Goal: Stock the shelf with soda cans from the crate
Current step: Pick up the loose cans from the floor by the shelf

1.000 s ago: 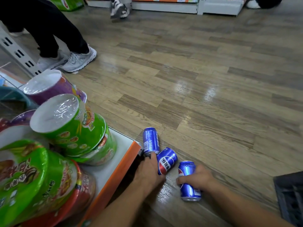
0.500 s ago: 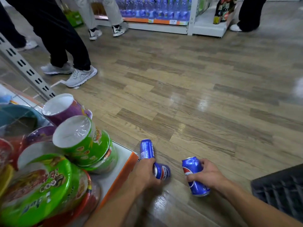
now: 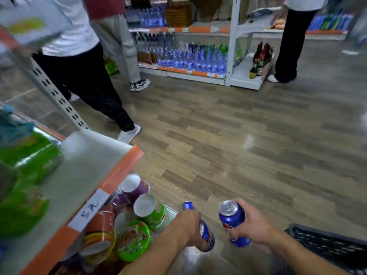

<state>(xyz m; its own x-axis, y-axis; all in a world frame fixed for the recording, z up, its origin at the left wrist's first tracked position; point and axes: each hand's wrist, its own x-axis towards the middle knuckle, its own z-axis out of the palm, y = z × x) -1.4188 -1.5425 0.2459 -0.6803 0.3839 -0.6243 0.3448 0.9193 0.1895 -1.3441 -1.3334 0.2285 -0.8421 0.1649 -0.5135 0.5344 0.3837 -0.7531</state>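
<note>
My left hand (image 3: 187, 225) grips two blue soda cans: one (image 3: 207, 235) pokes out to the right of my fingers, the other (image 3: 188, 205) shows only its top behind my knuckles. My right hand (image 3: 253, 225) is closed around a third blue soda can (image 3: 232, 217), held tilted with its silver top toward me. All three are off the wooden floor. The black crate (image 3: 327, 247) lies at the lower right, under my right forearm. A grey shelf (image 3: 83, 171) with an orange front edge is at the left, level with my view.
Stacked noodle cups (image 3: 149, 209) in green, purple and red fill the lower shelf beside my left hand. A person in black trousers (image 3: 93, 90) steps close by at the left. Other people stand by a drinks shelf (image 3: 186, 60) across the aisle.
The cans that lay on the floor are now lifted in both hands. My view has risen, bringing the upper shelf and far aisle into sight.
</note>
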